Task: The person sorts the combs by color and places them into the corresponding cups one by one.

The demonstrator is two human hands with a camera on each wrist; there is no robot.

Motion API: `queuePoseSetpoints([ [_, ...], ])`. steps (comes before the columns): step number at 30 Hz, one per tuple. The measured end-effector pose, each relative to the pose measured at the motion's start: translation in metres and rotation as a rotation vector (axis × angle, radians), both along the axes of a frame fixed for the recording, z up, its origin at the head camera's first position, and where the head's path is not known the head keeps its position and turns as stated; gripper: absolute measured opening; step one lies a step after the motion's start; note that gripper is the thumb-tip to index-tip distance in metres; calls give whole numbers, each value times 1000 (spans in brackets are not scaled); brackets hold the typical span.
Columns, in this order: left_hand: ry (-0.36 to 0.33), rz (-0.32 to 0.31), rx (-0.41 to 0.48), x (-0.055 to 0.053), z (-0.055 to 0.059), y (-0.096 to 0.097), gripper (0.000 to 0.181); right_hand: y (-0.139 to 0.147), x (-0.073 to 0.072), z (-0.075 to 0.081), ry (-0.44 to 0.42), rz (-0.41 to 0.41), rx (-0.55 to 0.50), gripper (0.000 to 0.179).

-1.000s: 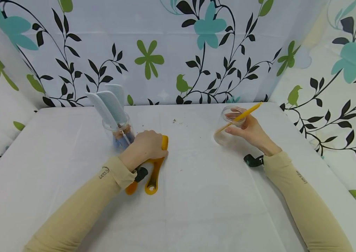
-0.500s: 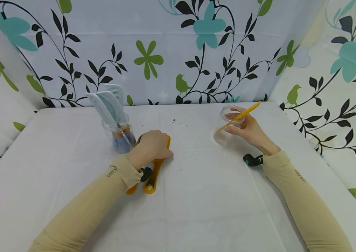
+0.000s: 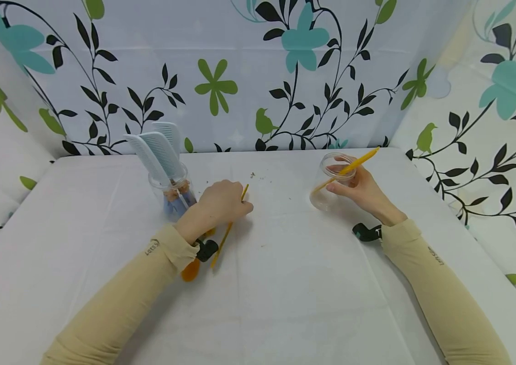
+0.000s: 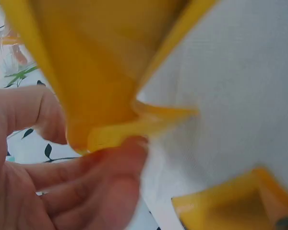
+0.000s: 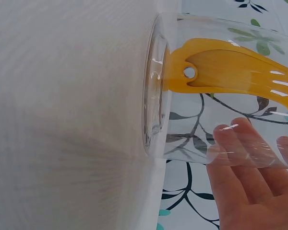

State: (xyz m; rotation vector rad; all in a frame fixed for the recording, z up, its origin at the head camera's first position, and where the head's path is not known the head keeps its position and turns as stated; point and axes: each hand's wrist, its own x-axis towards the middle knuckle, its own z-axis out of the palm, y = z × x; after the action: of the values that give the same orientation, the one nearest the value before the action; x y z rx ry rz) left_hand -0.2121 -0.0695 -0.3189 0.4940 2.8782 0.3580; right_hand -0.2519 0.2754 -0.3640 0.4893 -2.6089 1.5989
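My left hand (image 3: 221, 205) pinches a flat yellow plastic tool with a long handle (image 3: 224, 243), seen edge-on in the head view. Close up in the left wrist view, this yellow tool (image 4: 98, 76) is blurred, with thumb and fingers at its narrow part. A second yellow tool (image 3: 190, 271) lies beneath that hand, mostly hidden; part of a yellow tool (image 4: 235, 206) also shows at lower right in the left wrist view. On the right, my right hand (image 3: 360, 190) grips a clear jar (image 3: 319, 195). Inside leans a similar yellow tool (image 5: 225, 67), its handle's holed end at the jar's bottom.
Left of my left hand stands another clear jar (image 3: 155, 180) with several pale combs (image 3: 159, 152) and blue and brown items. Small crumbs (image 3: 253, 175) dot the white table (image 3: 308, 294) near its back edge. Patterned cloth walls (image 3: 239, 40) enclose the back and sides.
My left hand has picked up one yellow tool and turned it from flat to edge-on, moving slightly up. The right hand and its jar have stayed in place.
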Motion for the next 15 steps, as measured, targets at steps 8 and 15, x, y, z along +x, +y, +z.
queuePoseSetpoints([
  [8,-75,-68,231,-3,10,4,17,-1,3,1,-17,-8,22,71],
  [15,1,-45,481,-4,27,20,21,-2,4,3,-10,-1,12,72],
])
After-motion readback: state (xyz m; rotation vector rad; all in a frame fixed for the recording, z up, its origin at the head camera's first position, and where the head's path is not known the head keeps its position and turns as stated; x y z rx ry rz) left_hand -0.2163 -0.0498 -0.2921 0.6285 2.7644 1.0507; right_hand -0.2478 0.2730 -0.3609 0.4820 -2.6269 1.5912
